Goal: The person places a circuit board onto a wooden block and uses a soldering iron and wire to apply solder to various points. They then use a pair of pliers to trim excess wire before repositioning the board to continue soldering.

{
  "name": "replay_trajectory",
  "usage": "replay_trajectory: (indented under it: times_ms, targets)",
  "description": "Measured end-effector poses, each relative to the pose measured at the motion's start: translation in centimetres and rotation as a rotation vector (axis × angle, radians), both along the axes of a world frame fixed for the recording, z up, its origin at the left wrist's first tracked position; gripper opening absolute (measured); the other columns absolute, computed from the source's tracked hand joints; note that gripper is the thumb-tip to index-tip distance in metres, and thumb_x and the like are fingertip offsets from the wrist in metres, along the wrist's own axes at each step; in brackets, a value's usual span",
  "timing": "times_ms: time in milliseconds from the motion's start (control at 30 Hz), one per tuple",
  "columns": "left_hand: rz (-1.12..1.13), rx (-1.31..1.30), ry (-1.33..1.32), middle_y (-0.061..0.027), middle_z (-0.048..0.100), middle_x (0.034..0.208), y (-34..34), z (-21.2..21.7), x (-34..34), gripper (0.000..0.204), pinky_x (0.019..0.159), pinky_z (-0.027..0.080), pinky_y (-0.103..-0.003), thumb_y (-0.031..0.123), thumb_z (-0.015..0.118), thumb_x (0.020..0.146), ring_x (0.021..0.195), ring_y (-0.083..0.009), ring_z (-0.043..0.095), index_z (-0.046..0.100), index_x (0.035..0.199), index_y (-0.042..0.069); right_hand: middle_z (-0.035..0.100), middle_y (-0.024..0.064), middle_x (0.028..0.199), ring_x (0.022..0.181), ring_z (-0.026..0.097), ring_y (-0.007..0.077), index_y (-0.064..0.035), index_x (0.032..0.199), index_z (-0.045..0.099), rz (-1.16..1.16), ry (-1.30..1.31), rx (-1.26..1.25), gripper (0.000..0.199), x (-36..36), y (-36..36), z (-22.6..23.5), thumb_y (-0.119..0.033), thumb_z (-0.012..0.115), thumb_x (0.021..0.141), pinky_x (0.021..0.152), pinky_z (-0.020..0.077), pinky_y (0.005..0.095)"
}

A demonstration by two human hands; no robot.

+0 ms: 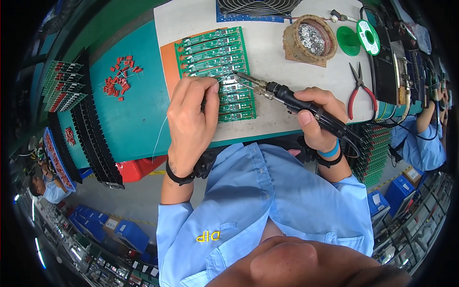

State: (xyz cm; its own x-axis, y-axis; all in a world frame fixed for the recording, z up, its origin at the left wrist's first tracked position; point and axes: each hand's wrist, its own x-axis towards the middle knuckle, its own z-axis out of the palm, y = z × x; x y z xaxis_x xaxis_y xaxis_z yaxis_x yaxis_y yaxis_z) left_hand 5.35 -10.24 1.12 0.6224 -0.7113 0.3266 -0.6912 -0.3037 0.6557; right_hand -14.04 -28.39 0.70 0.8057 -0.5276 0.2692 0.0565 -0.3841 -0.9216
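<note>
A panel of green circuit boards lies on the pale work mat, with an orange sheet under its left side. My right hand is wrapped around the black handle of a soldering iron, whose tip reaches the middle of the panel. My left hand pinches a thin solder wire close to that tip. The wire trails down from the hand toward the table's front edge. My left fingers hide part of the panel's lower left, and the exact contact at the tip is too small to tell.
Loose red components lie on the green mat at left, beside black racks and stacked boards. Behind my right hand are a round pot of silvery scraps, a solder spool and red-handled pliers. A fan stands at the back.
</note>
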Motion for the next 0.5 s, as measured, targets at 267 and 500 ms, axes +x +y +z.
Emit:
replay_trajectory:
  times_ms: [267,500]
  targets:
    - [0.024,-0.003,0.023,-0.0142,0.069,0.091,0.01,0.17,-0.21,0.010,0.074,0.054,-0.041,-0.007,0.071,0.088,0.083,-0.0322,0.067,0.069,0.096,-0.001,0.072,0.0149,0.090,0.076,0.069,0.0169,0.0075,0.113,0.066,-0.003,-0.022,-0.038,0.038,0.03,0.07,-0.02,-0.026,0.073,0.095,0.069,0.0542,0.0285]
    - [0.018,-0.002,0.025,-0.0138,0.068,0.091,-0.04,0.22,-0.19,0.011,0.073,0.054,-0.041,-0.007,0.071,0.088,0.082,-0.0320,0.066,0.069,0.096,-0.001,0.073,0.0141,0.091,0.074,0.069,0.0156,0.0071,0.113,0.066,-0.024,-0.023,-0.050,0.041,-0.19,-0.06,-0.23,-0.029,0.074,0.096,0.067,0.0539,0.0272]
